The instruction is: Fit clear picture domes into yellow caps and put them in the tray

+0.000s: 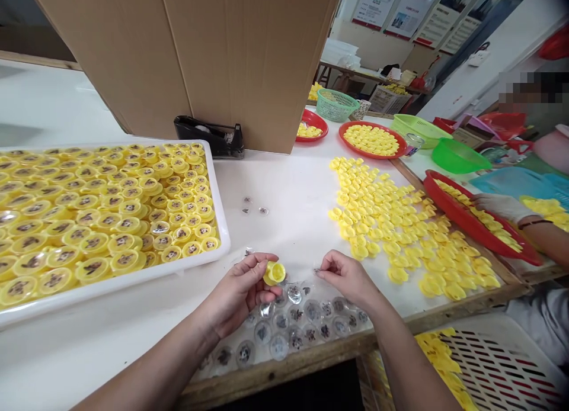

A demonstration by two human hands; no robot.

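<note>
My left hand (244, 286) is closed on a small round yellow plastic case (276, 272), held by its edge between thumb and fingers with the hollow side showing. To its right, my right hand (347, 281) pinches a small transparent disc (317, 270) with a dark print; the fingertips partly hide it. Below both hands, many transparent printed discs (296, 313) lie spread along the table's near edge. Three more loose discs (264, 211) lie farther back.
A white tray (224, 233) full of yellow cases with printed discs stands left. Behind it are a black tape dispenser (208, 135) and a cardboard box (231, 55). Yellow pieces (382, 209) cover the right side. A co-worker's gloved hand (504, 206) touches a red tray (511, 233).
</note>
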